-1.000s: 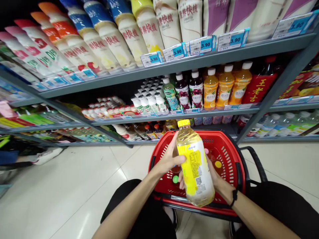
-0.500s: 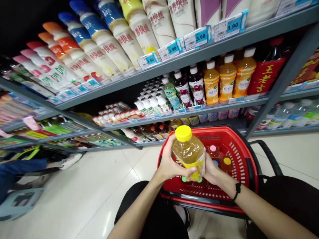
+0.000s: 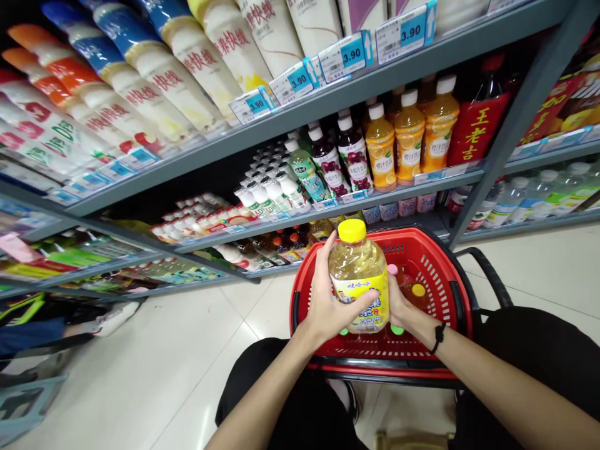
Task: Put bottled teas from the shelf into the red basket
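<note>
A clear drink bottle with a yellow cap, pale yellow liquid and a yellow label stands nearly upright between my hands. My left hand grips it from the left, thumb lying across the label. On its right side my right hand is closed around the bottle, its fingers partly hidden behind it. Directly below is a red shopping basket. Inside the basket lie several bottles, seen mostly by their caps, such as a yellow cap and a green cap.
Grey shelving runs across the front, with milk drinks above and orange juice bottles in the middle. The basket's black handle sticks out right. Another person's shoe and a light blue stool are at left.
The bottle has been turned and tipped more upright, so its label front now faces me. Both hands still hold it. The view has shifted, with the shelves sliding left.
</note>
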Demonstrator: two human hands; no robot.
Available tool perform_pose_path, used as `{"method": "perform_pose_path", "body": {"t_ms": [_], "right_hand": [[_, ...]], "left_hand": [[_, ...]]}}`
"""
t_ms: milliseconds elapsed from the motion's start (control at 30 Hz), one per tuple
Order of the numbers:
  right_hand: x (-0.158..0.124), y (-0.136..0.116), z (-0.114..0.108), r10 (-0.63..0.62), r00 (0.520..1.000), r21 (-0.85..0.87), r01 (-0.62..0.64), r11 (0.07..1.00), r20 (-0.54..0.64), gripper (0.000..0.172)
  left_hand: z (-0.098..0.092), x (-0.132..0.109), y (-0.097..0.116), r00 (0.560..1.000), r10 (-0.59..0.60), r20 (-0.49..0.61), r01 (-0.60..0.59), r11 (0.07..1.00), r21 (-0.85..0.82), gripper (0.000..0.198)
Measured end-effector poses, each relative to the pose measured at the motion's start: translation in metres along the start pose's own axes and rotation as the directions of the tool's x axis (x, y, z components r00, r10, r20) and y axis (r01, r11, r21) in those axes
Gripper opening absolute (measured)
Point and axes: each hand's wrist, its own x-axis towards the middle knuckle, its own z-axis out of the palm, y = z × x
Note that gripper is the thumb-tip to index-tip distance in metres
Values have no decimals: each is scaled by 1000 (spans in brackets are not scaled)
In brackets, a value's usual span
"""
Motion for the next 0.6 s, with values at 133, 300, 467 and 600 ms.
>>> {"method": "perform_pose_path", "body": {"t_ms": [133,300,467,600], "right_hand": [[-4,-1,-5,-9,1000,-108,11,994,19,93],[-2,-1,-2,144,987,12,-145,989,68,80],[7,-4,11,100,993,150,-108,983,61,53],[7,8,10,-4,996,180,20,983,-86,51]], "left_hand": [[-3,-10,-2,998,47,50,-42,993,-111,98],[-17,3,-3,1000,-24,-5,24,994,-106,87],[-24,24,-5,946,-145,-289,135,989,-53,82],[-8,12,-3,929,-195,-314,220,974,45,88]]}}
